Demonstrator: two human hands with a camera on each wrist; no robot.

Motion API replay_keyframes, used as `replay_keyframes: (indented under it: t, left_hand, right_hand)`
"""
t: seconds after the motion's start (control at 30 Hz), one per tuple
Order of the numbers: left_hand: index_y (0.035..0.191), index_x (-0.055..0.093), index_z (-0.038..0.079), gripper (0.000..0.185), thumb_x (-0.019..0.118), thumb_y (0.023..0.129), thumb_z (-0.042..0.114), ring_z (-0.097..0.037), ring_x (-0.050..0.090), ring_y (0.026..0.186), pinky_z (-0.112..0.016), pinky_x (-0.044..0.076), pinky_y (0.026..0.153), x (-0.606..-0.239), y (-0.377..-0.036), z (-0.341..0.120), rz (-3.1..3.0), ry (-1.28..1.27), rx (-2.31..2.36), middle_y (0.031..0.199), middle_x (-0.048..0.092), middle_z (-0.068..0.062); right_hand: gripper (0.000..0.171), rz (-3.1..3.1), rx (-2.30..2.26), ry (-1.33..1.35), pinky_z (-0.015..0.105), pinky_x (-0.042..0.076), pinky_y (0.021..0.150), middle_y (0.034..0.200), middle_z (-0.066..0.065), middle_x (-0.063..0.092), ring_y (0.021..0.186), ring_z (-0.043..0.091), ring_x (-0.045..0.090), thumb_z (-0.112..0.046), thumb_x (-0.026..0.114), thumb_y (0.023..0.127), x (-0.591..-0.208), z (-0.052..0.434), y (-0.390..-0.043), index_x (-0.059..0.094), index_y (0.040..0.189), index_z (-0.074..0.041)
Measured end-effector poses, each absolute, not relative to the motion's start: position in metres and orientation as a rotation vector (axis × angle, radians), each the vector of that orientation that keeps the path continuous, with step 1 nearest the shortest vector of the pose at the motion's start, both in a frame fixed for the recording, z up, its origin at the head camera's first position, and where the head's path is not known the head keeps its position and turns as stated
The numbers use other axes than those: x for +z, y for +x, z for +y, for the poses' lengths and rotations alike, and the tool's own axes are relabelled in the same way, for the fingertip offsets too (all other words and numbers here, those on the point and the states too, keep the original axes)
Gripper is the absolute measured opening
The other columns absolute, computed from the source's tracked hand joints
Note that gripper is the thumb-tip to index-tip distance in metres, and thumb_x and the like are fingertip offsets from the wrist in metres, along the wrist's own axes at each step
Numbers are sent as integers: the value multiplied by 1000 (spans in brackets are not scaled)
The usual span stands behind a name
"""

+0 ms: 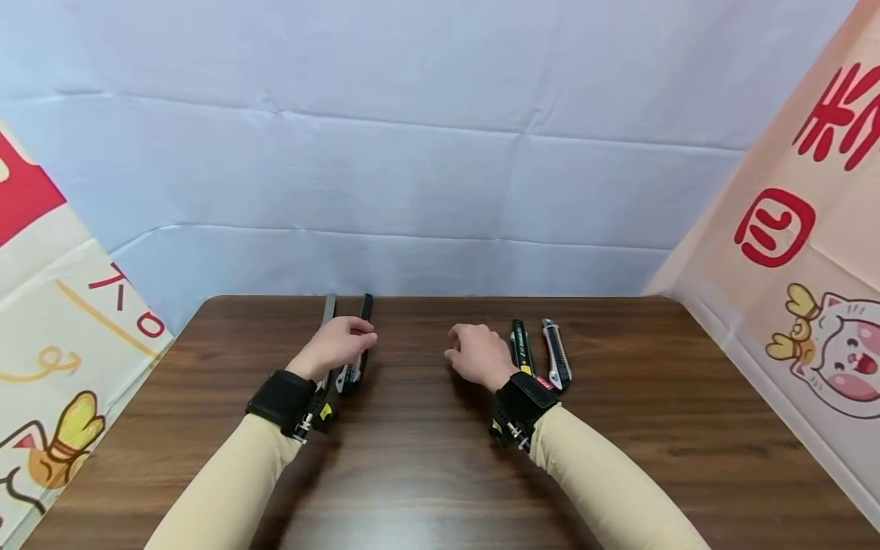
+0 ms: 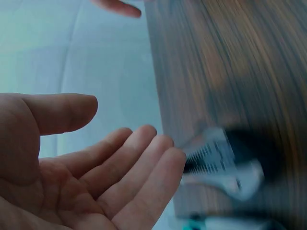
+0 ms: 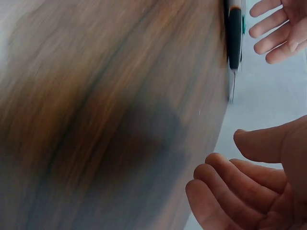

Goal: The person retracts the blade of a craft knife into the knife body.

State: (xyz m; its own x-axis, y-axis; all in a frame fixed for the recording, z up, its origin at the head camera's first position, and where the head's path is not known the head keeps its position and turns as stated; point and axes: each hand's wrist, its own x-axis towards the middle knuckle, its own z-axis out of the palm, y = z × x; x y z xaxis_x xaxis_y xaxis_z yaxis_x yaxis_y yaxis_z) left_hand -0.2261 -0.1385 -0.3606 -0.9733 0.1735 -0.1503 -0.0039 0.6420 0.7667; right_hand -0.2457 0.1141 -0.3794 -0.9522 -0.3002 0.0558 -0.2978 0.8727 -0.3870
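Note:
My left hand (image 1: 338,345) hovers over two utility knives on the left of the table, thumb and fingers apart and holding nothing. One is a black and silver utility knife (image 1: 367,307); the other, a grey utility knife (image 1: 330,307), is partly hidden under the hand and wrist. In the left wrist view the silver knife body (image 2: 247,177) lies just past my fingertips. My right hand (image 1: 479,355), relaxed and holding nothing, is above the table, left of a black and green utility knife (image 1: 520,345). Beside that lies a silver and black utility knife (image 1: 558,355).
The dark wooden table (image 1: 412,458) meets a pale cloth backdrop (image 1: 440,176) at its far edge. Printed cloths with cartoon figures hang at the left (image 1: 76,328) and right (image 1: 729,321). Each wrist wears a black strap with a camera mount.

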Motion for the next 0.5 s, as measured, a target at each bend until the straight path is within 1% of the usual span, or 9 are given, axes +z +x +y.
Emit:
replay_keyframes:
  t: [0.13, 0.2, 0.37, 0.5]
  left_hand:
    - [137, 50, -2, 42, 49, 102, 21, -38, 53, 121, -48, 48, 97, -364, -226, -148, 2735, 85, 1141, 135, 54, -23]
    - [137, 50, -3, 42, 50, 101, 21, -39, 53, 121, -49, 48, 98, -366, -226, -150, 2760, 68, 1108, 135, 53, -24]
    - [135, 53, -2, 43, 54, 99, 23, -38, 57, 115, -49, 49, 93, -370, -227, -148, 2859, 46, 927, 133, 56, -23]
    - [135, 53, -1, 46, 58, 96, 25, -34, 63, 100, -45, 52, 82, -373, -228, -145, 2934, -7, 770, 124, 63, -21]
  right_hand:
    - [30, 3017, -629, -509, 34, 53, 64, 91, 2, 69, 74, 18, 63, -23, 66, 94, -383, 102, -247, 66, 120, -10]
    - [29, 3012, -626, -520, 34, 54, 65, 92, 3, 69, 76, 18, 64, -23, 66, 93, -384, 98, -247, 67, 119, -10]
    - [28, 2993, -660, -544, 33, 53, 64, 91, 2, 69, 74, 17, 63, -23, 66, 93, -385, 88, -247, 67, 118, -10]
    - [29, 2978, -733, -563, 28, 48, 58, 87, 0, 68, 67, 13, 58, -23, 65, 94, -385, 81, -247, 67, 120, -11]
